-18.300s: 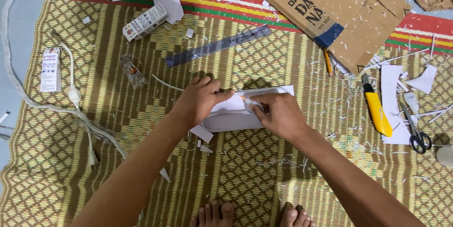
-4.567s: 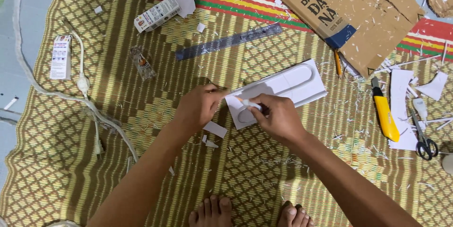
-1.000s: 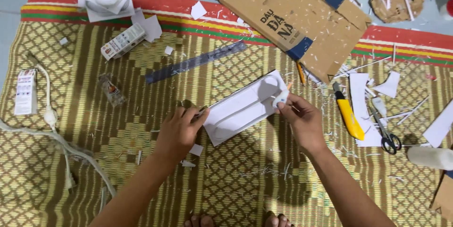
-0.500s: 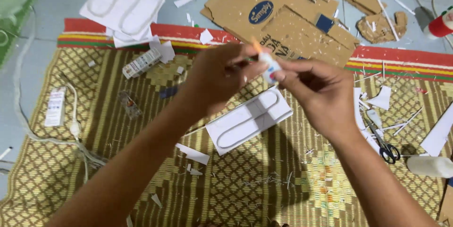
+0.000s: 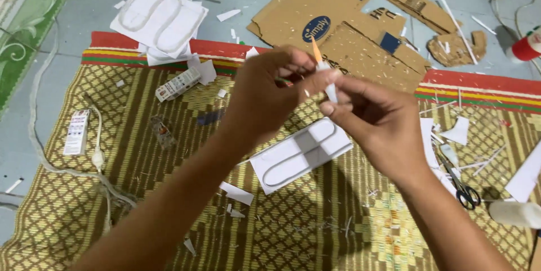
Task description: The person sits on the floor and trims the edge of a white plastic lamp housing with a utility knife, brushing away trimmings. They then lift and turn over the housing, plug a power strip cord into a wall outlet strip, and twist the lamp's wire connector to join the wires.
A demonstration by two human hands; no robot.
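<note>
Both hands are raised above a woven mat point(image 5: 141, 192). My right hand point(image 5: 377, 124) pinches a small white tube with an orange pointed tip point(image 5: 322, 71), held upright. My left hand point(image 5: 270, 93) closes its fingers around the tube's upper part from the left. Below the hands lies a white foam piece with curved outlines drawn on it point(image 5: 301, 152), flat on the mat.
A cut brown cardboard sheet point(image 5: 349, 29) lies at the back. A stack of white cut shapes point(image 5: 160, 20) sits at the back left, a small box point(image 5: 177, 84) beside it. Scissors point(image 5: 459, 183) and paper scraps lie at the right. A white cable point(image 5: 96, 161) runs along the left.
The camera tilted up and the hands left the white foam piece on the mat. They rose holding the small orange-tipped tube, now gripped between both hands.
</note>
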